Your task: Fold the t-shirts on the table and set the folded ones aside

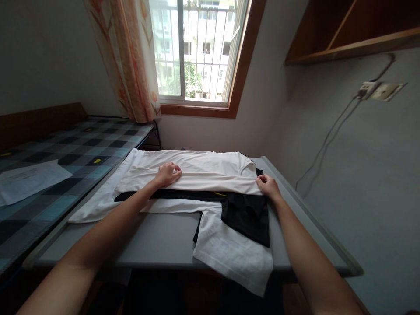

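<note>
A cream-white T-shirt (210, 162) lies on top of a stack of garments, its near side folded over in a long strip. Under it a black garment (247, 214) shows, with a sleeve spread toward me, and beneath that a white T-shirt (236, 253) whose sleeve hangs over the table's front edge. My left hand (168, 175) is closed on the folded strip near its middle, fingertips pressed into the cloth. At the strip's right end my right hand (269, 187) pinches the cream-white fabric between thumb and fingers.
The garments rest on a grey table (164, 240). To the left is a bed with a checked cover (82, 148), and a sheet of paper (36, 177) on it. A curtain (131, 65) hangs beside the window. Cables (324, 140) run down the right wall from a socket.
</note>
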`<state>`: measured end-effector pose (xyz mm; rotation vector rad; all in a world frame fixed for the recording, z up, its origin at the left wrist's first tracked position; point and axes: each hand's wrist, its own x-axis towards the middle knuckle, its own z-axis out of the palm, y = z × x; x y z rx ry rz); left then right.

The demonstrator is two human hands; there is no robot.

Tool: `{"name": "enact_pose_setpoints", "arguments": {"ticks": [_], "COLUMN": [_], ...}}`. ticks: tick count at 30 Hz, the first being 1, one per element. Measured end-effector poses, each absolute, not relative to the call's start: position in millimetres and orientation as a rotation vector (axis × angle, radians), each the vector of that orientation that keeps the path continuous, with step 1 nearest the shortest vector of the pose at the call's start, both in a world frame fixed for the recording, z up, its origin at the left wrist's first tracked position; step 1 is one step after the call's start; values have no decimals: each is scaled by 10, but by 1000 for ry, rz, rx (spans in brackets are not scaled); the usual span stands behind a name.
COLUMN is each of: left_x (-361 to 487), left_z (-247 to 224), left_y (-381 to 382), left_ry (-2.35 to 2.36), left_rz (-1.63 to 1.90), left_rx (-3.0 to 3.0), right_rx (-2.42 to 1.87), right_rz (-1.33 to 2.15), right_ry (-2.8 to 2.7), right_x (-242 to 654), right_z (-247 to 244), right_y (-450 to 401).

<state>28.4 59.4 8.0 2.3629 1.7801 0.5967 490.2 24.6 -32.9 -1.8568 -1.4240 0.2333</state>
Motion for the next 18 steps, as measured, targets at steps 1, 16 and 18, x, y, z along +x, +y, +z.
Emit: {"name": "enact_pose_setpoints", "arguments": {"ticks": [1, 16, 18], "left_x": [370, 790, 788], "left_z": [81, 19, 27], "left_y": [594, 584, 551], "left_ry": [1750, 1828, 1830], "left_rz": [594, 651, 689], "left_rx": [2360, 2339, 2394], "right_rx": [-1851, -1892, -1938], "right_rz": [233, 41, -49], "right_ry": [-1423, -1518, -1535], "right_x": [4900, 4892, 4852], "right_z": [-330, -390, -328], "right_y": [246, 242, 189]}}
